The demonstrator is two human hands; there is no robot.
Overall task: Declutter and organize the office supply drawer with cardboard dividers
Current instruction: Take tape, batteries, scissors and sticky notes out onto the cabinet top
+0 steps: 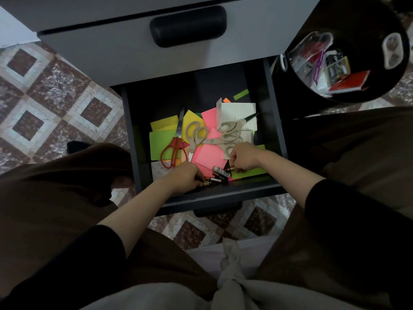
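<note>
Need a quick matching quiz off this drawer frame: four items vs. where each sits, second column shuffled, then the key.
Items
1. red-handled scissors
2. batteries
3. lined white paper
4. black bin

Places
a. outside the drawer, to its right
b. by the drawer's near wall
c. left side of the pile, on green paper
d. back right of the pile, partly under beige-handled scissors

Pairs: 1-c, 2-b, 3-d, 4-a

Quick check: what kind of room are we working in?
Likely a home office or study: a grey drawer unit on patterned floor tiles, its open drawer holding scissors, sticky notes and batteries, a black bin of discarded packaging beside it.
</note>
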